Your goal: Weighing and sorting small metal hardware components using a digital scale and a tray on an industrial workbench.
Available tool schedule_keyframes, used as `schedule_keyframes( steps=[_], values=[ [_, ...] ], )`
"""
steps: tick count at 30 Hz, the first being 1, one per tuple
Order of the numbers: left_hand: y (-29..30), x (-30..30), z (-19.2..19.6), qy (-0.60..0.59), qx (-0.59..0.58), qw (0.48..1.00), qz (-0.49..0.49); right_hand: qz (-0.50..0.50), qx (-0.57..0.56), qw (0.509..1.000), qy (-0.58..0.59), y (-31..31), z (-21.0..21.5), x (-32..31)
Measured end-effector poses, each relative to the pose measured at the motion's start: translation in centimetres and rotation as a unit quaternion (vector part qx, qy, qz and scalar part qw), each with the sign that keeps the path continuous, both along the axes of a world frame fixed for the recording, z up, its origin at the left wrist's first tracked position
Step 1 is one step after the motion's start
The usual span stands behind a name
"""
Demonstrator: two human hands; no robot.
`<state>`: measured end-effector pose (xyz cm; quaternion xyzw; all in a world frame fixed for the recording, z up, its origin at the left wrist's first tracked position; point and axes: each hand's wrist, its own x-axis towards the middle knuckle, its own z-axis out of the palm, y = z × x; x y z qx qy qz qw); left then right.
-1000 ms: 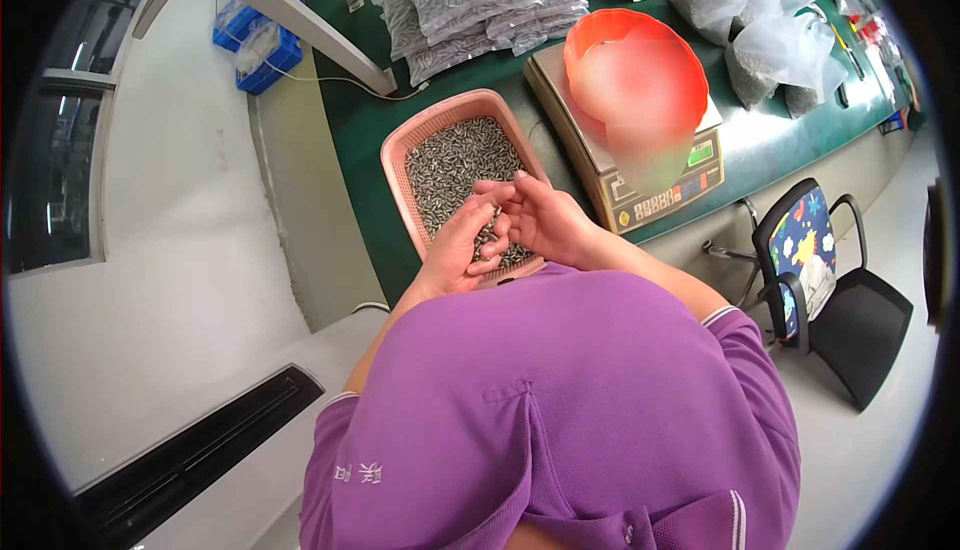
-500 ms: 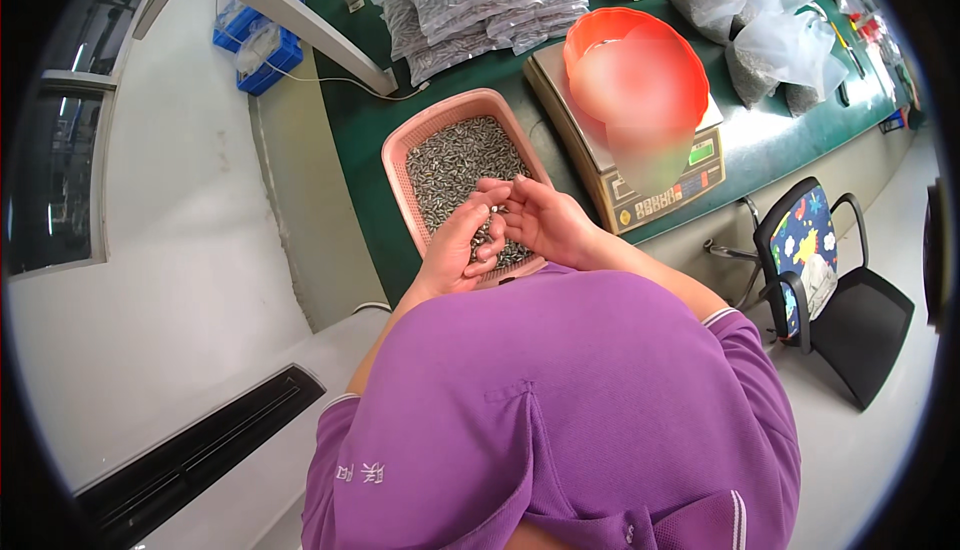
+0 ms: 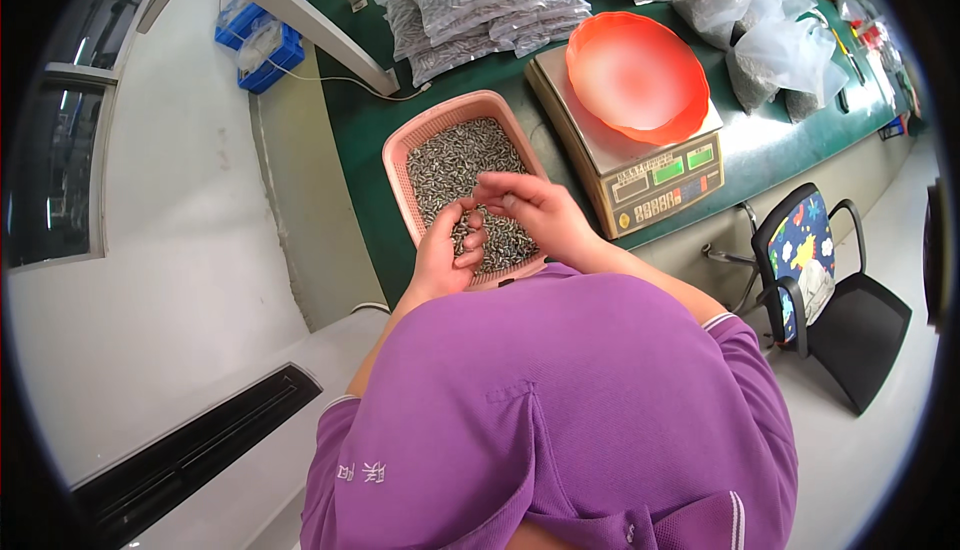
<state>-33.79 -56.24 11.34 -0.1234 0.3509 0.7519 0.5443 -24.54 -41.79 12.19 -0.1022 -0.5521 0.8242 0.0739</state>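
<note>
A pink plastic basket (image 3: 400,182) with perforated sides holds a heap of short, shiny metal pieces (image 3: 465,155), too small to tell whether they are screws or pins. Over its near end my left hand (image 3: 443,253) is cupped, fingers curled in, with a few such pieces showing between palm and fingertips. My right hand (image 3: 545,218) is just right of it, above the heap. Its fingers lie together against the thumb, and anything between them is hidden. The two hands are close, with their fingertips nearly meeting.
Right of the basket stands a digital scale (image 3: 655,185) carrying an orange-red bowl (image 3: 640,80). Filled clear bags (image 3: 470,5) are stacked behind on the green table (image 3: 350,140); knotted plastic bags (image 3: 770,65) lie farther right. A chair (image 3: 835,295) stands at the right, and a metal frame leg (image 3: 300,25) rises at the left.
My hands have drawn slightly apart; the left moved a little left and down, and the right's fingers have closed together. Fewer metal pieces show in the left hand.
</note>
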Motion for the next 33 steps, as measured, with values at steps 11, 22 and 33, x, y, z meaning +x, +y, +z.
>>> schedule_keyframes(
  steps=[11,22,33],
  values=[
    [0.4,0.0,-0.7,-0.052,-0.042,0.997,-0.043,-0.083,0.456,0.878,0.124,2.1,2.0,-0.6],
    [0.3,-0.1,1.4,0.018,0.040,0.995,-0.091,-0.282,0.610,0.740,0.020,12.3,2.7,0.5],
    [0.7,0.7,2.9,0.076,0.002,0.991,-0.114,0.085,-0.391,0.914,-0.072,0.2,-0.8,-0.6]
  ],
)
